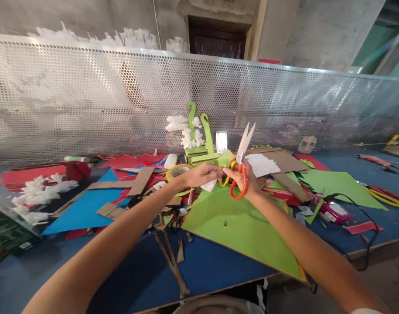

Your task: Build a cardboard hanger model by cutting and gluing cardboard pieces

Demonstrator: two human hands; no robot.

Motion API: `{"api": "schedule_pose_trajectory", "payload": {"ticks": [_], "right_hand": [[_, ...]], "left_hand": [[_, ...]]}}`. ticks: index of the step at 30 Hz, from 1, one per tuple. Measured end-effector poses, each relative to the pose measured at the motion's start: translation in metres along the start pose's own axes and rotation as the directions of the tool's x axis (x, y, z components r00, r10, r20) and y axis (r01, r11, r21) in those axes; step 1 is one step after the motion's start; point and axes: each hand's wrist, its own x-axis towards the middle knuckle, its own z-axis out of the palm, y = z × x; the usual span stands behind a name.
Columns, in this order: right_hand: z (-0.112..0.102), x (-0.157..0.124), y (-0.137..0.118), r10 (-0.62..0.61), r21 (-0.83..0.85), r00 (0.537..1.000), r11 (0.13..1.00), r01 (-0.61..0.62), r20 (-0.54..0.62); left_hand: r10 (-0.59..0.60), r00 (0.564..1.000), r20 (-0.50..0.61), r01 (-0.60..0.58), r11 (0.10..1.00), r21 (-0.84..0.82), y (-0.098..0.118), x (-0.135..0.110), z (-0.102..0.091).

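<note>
In my right hand (247, 176) is a pair of scissors (241, 155) with orange and yellow handles. Its blades point up and stand slightly apart. My left hand (204, 174) is closed in a pinch, its fingertips meeting those of my right hand. A small greenish bit shows at the fingertips, too small to name. Below both hands lies a large green sheet (232, 222). Just behind them stands a green cardboard build (202, 155) with two curved uprights and crumpled white tissue (191, 137) on it.
Left of my arms lie a blue sheet (84, 203), cardboard strips (142, 181), a yellow tape roll (179, 171) and a red piece with white tissue (39, 187). To the right are a pink device (335, 212) with a black cable and other scissors (385, 196). A perforated metal screen (104, 100) closes the back.
</note>
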Motion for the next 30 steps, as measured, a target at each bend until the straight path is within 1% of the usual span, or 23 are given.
{"api": "schedule_pose_trajectory", "payload": {"ticks": [5,8,12,19,22,25,30], "right_hand": [[-0.003,0.003,0.005,-0.017,-0.003,1.0,1.0,0.017,-0.017],[-0.005,0.004,0.006,-0.033,-0.021,0.999,0.999,0.033,-0.01],[-0.006,0.003,0.002,-0.034,-0.015,0.999,0.999,0.034,0.02],[-0.003,0.0,-0.005,0.003,-0.035,0.999,0.999,-0.001,0.045],[-0.003,0.0,-0.004,0.016,-0.035,0.998,0.999,-0.014,0.067],[-0.003,0.0,0.0,0.014,-0.022,0.998,1.0,-0.013,0.064],[-0.002,0.003,0.002,-0.004,0.022,0.999,1.0,0.004,0.036]], "left_hand": [[-0.021,0.999,-0.029,0.02,0.999,-0.05,0.003,0.002,0.004],[-0.045,0.999,-0.025,0.043,0.996,-0.081,0.007,0.003,0.003],[-0.066,0.998,-0.009,0.065,0.996,-0.067,0.009,0.002,-0.001],[-0.045,0.999,0.015,0.046,0.998,-0.048,0.004,0.0,-0.005],[-0.047,0.998,0.042,0.049,0.997,-0.061,0.004,0.0,-0.005],[-0.049,0.997,0.056,0.052,0.997,-0.048,0.005,0.001,-0.005],[-0.072,0.997,0.018,0.072,0.997,-0.016,0.011,0.001,-0.003]]}}
